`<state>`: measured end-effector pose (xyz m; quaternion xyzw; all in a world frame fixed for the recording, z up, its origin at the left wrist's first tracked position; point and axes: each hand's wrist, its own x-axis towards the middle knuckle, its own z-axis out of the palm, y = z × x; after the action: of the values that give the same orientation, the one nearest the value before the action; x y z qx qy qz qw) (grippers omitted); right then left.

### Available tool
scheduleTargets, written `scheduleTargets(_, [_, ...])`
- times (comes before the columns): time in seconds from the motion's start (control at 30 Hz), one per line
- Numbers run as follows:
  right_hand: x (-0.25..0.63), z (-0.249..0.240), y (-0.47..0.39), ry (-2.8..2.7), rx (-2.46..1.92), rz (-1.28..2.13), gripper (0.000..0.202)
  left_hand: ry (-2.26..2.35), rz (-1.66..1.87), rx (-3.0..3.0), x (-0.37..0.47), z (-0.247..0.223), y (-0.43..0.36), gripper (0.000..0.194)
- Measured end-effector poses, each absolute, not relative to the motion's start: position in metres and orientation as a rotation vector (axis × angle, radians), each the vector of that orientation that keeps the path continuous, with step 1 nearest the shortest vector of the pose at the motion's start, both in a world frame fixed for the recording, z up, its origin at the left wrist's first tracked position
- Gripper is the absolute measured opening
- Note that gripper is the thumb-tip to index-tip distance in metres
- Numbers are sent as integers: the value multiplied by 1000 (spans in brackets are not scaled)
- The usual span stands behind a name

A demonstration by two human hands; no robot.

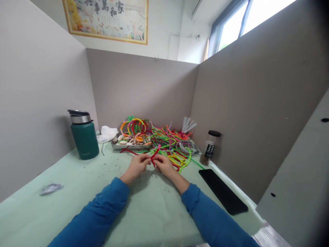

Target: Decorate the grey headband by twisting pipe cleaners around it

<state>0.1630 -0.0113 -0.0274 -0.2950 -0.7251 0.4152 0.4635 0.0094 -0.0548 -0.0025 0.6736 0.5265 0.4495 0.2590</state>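
Observation:
A red pipe cleaner is pinched between the fingertips of both hands, just above the table. Its upper end, tipped with pink, points up and away. My left hand is closed on it from the left, and my right hand from the right. Right behind the hands lies a tangled heap of coloured pipe cleaners. A metal tray behind my left hand holds many small flat pieces in orange, white and brown. Looped, round pipe-cleaner shapes stand at the tray's back.
To the left stand a green bottle with its lid tilted up and a white tissue. A crumpled wrapper lies front left. On the right are a black-lidded jar and a long black object. Grey partitions enclose the table.

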Motion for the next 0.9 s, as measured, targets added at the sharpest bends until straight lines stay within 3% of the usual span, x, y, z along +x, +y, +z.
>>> scheduleTargets(0.9, [169,-26,-11,-1868,-644,926,19,1250,1239,1763,6,-3,-52,28])
